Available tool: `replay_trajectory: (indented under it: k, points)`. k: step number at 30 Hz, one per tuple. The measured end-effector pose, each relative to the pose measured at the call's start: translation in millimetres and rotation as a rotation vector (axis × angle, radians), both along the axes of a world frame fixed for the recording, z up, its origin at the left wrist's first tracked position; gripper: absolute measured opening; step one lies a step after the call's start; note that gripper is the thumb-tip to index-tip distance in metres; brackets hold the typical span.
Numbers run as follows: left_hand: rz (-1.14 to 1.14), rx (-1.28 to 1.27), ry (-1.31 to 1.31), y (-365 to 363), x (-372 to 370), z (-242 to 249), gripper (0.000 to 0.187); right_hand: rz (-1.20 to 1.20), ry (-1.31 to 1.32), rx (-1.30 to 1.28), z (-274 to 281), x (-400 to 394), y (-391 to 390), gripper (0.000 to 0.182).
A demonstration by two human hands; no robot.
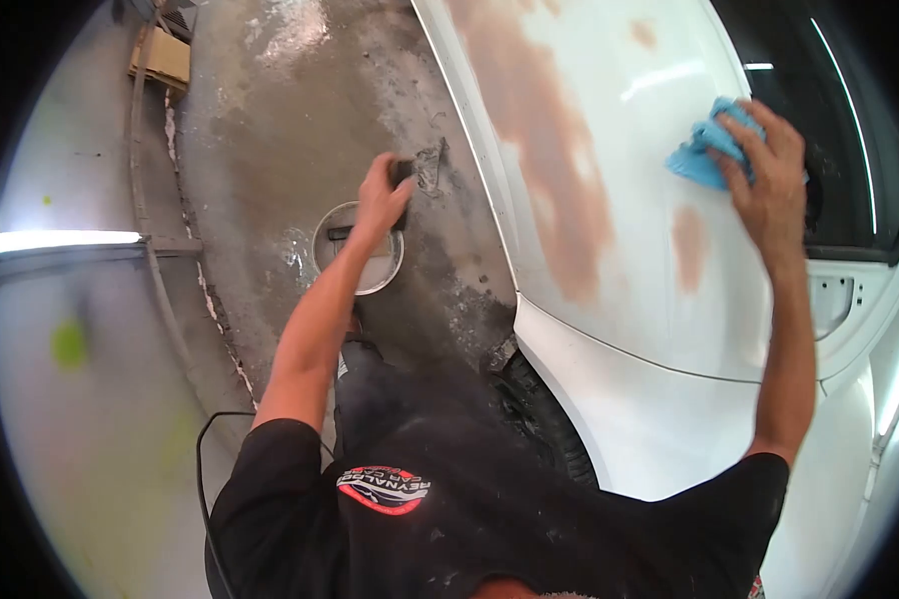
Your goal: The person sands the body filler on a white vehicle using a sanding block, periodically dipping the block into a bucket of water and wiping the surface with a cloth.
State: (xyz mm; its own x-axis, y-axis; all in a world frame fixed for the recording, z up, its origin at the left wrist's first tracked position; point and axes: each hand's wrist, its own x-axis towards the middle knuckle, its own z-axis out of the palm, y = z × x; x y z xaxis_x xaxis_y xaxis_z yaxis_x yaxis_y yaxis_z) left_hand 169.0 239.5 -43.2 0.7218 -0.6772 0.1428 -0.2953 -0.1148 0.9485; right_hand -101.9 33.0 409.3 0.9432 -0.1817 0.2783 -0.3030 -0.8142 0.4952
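My right hand (769,165) is closed on a crumpled blue cloth (711,150), which rests against the white car panel (659,130) near the window edge. Brownish patches (544,130) show on the panel's paintwork. Over on the left, my left hand (382,195) grips a small dark block (402,173), whose exact kind I cannot make out. Below that hand stands a round bucket (320,245) with pale liquid in it. Something dark (341,233) lies across the bucket's inside, partly hidden by my forearm.
Wet grey floor (260,150) runs between the car and the pale wall (80,379) on the left. A cardboard box (162,58) sits at the upper left. The dark car window (819,110) and a tyre (544,414) flank the white bodywork. A black cable (205,449) hangs beside me.
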Motion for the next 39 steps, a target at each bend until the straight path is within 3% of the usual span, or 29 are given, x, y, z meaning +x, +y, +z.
replay_trajectory:
  k: [4,9,13,14,16,17,18,19,22,24,26,28,29,30,32,34,37,39]
  points:
    - [0.053,-0.242,0.096,-116,-28,53,0.043,0.033,0.205,-0.312,23,26,-97,0.043]
    - [0.052,-0.397,0.099,-183,-65,89,0.043,0.100,0.214,-0.249,19,31,-148,0.036]
    - [0.085,-0.517,0.084,-217,-102,84,0.046,0.095,0.202,-0.307,6,34,-147,0.032]
    - [0.101,-0.536,0.054,-225,-110,80,0.047,0.114,0.207,-0.213,8,39,-151,0.032]
    - [0.192,-0.548,-0.040,-223,-141,81,0.049,0.120,0.216,-0.021,11,41,-153,0.033]
    - [0.218,-0.535,-0.057,-217,-163,80,0.050,0.079,0.238,-0.064,10,38,-149,0.034]
    - [0.244,-0.521,-0.075,-207,-185,82,0.052,0.233,0.216,-0.045,10,42,-157,0.035]
    - [0.192,-0.530,-0.097,-188,-215,85,0.053,0.388,0.190,-0.021,9,50,-170,0.045]
    - [-0.135,-0.618,-0.155,-127,-320,59,0.059,0.527,0.155,-0.061,-10,60,-133,0.051]
    - [-0.189,-0.693,-0.232,-100,-339,54,0.059,0.549,0.284,-0.104,1,64,-139,0.048]
    - [-0.187,-0.722,-0.242,-113,-317,52,0.056,0.491,0.371,-0.137,11,65,-145,0.046]
    - [-0.076,-0.695,-0.227,-147,-275,51,0.054,0.278,0.292,-0.135,8,55,-137,0.038]
    - [0.020,-0.663,-0.193,-175,-245,52,0.052,0.156,0.272,-0.141,10,46,-132,0.034]
    - [0.125,-0.635,-0.140,-229,-166,59,0.051,0.025,0.289,-0.158,15,48,-135,0.034]
    - [0.229,-0.702,-0.142,-281,-74,63,0.050,0.035,0.337,-0.154,21,44,-139,0.033]
    - [0.304,-0.716,-0.074,-299,-28,78,0.034,0.027,0.349,-0.150,23,41,-143,0.033]
    - [0.285,-0.609,-0.022,-294,-60,69,0.045,0.039,0.379,-0.160,23,43,-135,0.033]
    - [0.237,-0.539,-0.196,-243,-148,75,0.043,0.037,0.350,-0.188,18,45,-132,0.034]
